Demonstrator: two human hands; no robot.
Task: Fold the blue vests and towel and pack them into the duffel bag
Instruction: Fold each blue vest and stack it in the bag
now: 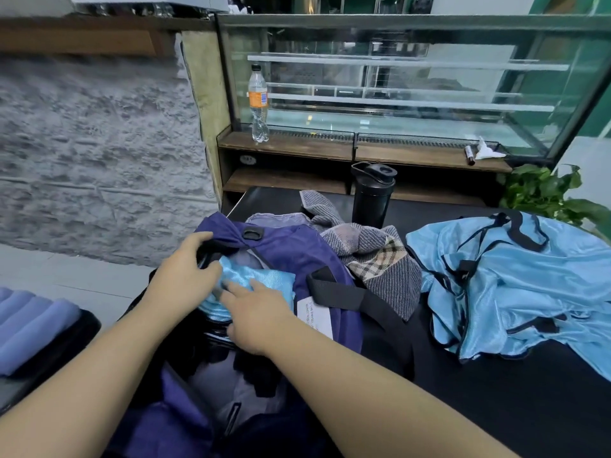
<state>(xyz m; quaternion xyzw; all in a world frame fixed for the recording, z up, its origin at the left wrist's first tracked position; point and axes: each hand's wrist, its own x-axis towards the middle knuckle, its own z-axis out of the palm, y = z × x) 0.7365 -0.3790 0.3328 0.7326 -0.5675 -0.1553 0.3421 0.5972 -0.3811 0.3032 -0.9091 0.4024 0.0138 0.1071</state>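
Observation:
The purple duffel bag (297,252) lies open on the black table (512,401) in front of me. A folded light blue vest (264,279) sits in its opening. My left hand (185,272) grips the bag's dark rim at the far left of the opening, fingers curled over it. With straight fingers, my right hand (254,312) presses on the folded vest. A heap of unfolded light blue vests (515,285) with dark trim lies on the table at the right. The grey checked towel (373,252) is bunched up between the bag and that heap.
A black shaker bottle (372,196) stands on the table behind the towel. Further back a glass display case holds a plastic bottle (258,104) on its wooden ledge. A green plant (545,193) is at the right. A purple padded seat (29,328) is at the left.

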